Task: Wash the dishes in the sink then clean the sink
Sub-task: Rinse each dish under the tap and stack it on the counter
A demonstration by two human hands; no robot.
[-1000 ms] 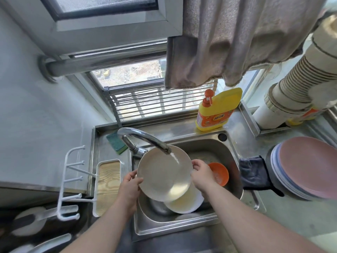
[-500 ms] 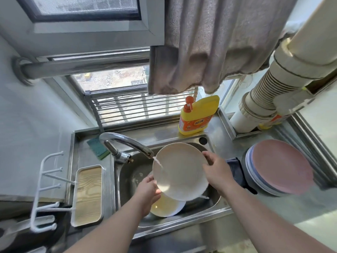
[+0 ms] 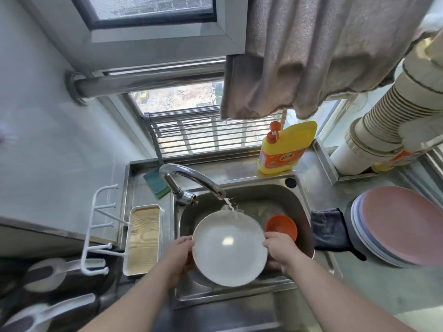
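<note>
Rinsing is judged the current step: left hand (image 3: 178,254) and right hand (image 3: 279,249) grip opposite rims of the white plate (image 3: 229,248) over the sink (image 3: 300,200), and tilting it should carry the faucet (image 3: 191,179) stream across the whole face.

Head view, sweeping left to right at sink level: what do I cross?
White hook rack → wooden-lined tray → left hand → white plate → right hand → dark cloth → stacked plates.
</note>
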